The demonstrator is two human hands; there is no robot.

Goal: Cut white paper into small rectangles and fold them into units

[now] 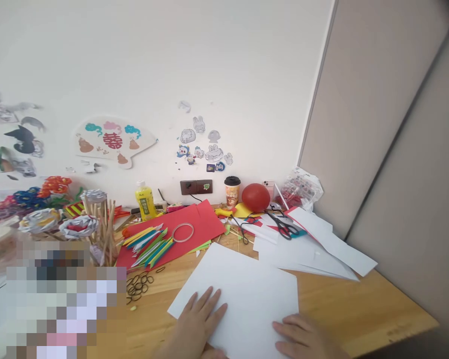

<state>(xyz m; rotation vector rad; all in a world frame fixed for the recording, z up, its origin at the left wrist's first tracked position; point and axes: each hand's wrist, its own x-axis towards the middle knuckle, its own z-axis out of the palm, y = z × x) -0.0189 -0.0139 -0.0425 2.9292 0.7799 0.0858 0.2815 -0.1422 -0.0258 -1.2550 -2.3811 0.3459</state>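
Note:
A white sheet of paper (243, 289) lies on the wooden table (389, 309), turned at an angle. My left hand (200, 319) rests on its left part with the fingers spread. On the lower right edge of the sheet lies my right hand (299, 334), its fingers stretched out and apart. Neither hand grips anything. Left of the sheet are several black rubber bands (139, 286). Beyond it, a red sheet of paper (205, 219) carries folded coloured paper strips (151, 247) and a ring (182, 232).
Black scissors (284, 227) lie on paper scraps at the back right, near white sheets (303, 254). A red balloon (255, 198), a lidded paper cup (232, 192) and a yellow bottle (145, 202) stand along the wall. Wooden sticks (107, 229) and paper flowers (58, 187) are left.

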